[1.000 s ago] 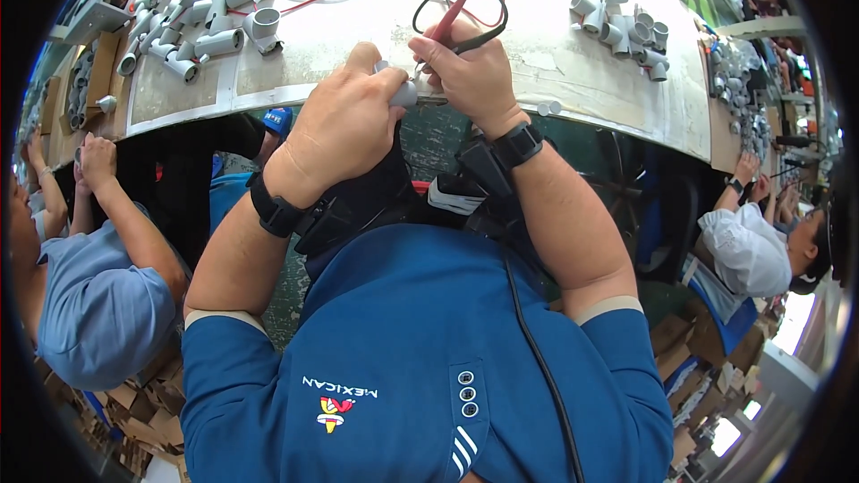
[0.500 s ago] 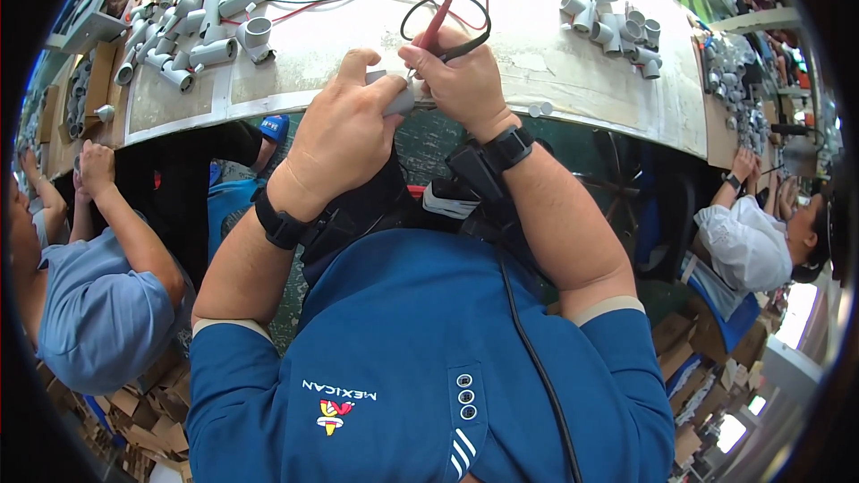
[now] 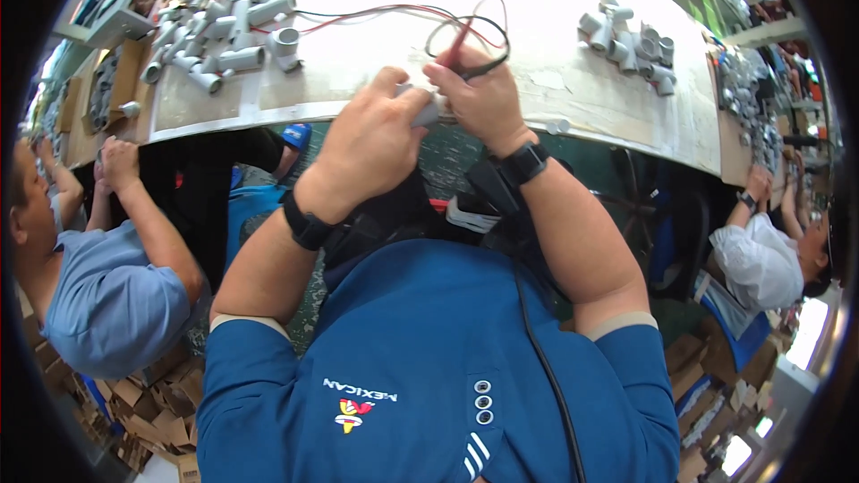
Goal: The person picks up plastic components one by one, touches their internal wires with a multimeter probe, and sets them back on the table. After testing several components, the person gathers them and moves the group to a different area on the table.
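My left hand (image 3: pixel 371 139) is closed around a grey plastic pipe fitting (image 3: pixel 424 114), held at the table's near edge. Just right of it, my right hand (image 3: pixel 483 98) grips a red test probe (image 3: pixel 459 40), which stands up out of the fingers. A black cable (image 3: pixel 488 64) loops over the same hand; whether a second probe is in the grip cannot be made out. The probe tip is hidden near the fitting's right end. From the hands, thin red and black leads (image 3: pixel 385 8) run left across the table toward a heap of grey pipe fittings (image 3: pixel 237 22).
A smaller pile of grey fittings (image 3: pixel 626 45) lies right on the white table (image 3: pixel 582 98). A small pale cylinder (image 3: pixel 558 127) sits at its near edge. Cardboard boxes (image 3: pixel 112 85) stand far left. One person (image 3: pixel 125 286) works at left, another (image 3: pixel 761 250) at right.
The whole view has shifted, so everything appears slightly lower and further right. Both hands keep their grips close together; the probe tip, partly seen before, is now hidden.
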`<state>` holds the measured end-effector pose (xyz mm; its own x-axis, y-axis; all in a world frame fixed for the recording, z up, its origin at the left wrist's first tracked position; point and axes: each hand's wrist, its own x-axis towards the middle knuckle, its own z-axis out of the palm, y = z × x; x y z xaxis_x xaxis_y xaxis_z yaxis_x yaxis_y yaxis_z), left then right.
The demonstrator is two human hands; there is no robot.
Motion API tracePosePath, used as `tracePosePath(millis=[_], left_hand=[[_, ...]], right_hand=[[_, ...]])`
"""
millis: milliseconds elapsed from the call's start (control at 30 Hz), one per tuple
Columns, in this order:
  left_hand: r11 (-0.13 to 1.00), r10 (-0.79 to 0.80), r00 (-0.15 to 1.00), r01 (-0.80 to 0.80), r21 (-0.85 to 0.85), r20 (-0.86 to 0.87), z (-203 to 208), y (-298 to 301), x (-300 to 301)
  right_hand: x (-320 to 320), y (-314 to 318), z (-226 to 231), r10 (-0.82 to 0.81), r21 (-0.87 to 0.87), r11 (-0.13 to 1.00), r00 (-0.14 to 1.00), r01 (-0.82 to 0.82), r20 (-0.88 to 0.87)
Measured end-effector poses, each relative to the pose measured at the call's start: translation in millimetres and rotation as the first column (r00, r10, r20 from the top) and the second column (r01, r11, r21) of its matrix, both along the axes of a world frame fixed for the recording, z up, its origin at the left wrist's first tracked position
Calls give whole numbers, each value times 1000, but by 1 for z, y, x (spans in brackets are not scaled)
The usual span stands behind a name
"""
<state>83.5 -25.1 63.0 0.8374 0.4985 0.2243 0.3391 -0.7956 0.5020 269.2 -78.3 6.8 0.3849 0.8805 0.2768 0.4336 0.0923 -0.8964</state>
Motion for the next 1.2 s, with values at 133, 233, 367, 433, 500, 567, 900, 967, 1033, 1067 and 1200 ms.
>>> tracePosePath(millis=[133,233,367,433,500,567,900,967,1033,1067,1200], left_hand=[[1000,-16,1000,16,-25,-3,-4,1,4],[1000,-22,999,22,-13,34,-6,-2,3],[1000,-15,1000,15,14,7,-6,-3,1],[999,-15,1000,15,35,14,-7,0,0],[998,-26,999,24,57,27,-8,1,-1],[999,-14,1000,15,38,-13,-7,3,-1],[999,-17,1000,17,37,12,-11,5,-4],[999,-10,1000,9,38,13,-13,5,-6],[999,-12,1000,11,43,17,-14,6,-8],[999,-6,1000,5,44,21,-14,7,-9],[1000,-21,1000,21,8,-17,-11,8,-14]], right_hand=[[4,-5,-6,-28,-8,1000,993,28,-115],[4,-10,-6,5,-9,1000,991,-6,-130],[5,-9,-7,22,-69,997,967,-41,-255],[4,-8,-9,22,-59,998,967,-38,-255],[5,-7,-11,24,-56,998,967,-39,-255],[5,-5,-10,19,-50,998,968,-33,-251],[3,-7,-7,30,-50,998,973,-42,-230],[0,-7,-6,30,-49,998,968,-44,-249],[-1,-7,-3,37,-48,998,966,-51,-255],[-1,-7,-1,31,-64,997,963,-50,-269],[6,-5,0,25,-72,996,926,-56,-378]])
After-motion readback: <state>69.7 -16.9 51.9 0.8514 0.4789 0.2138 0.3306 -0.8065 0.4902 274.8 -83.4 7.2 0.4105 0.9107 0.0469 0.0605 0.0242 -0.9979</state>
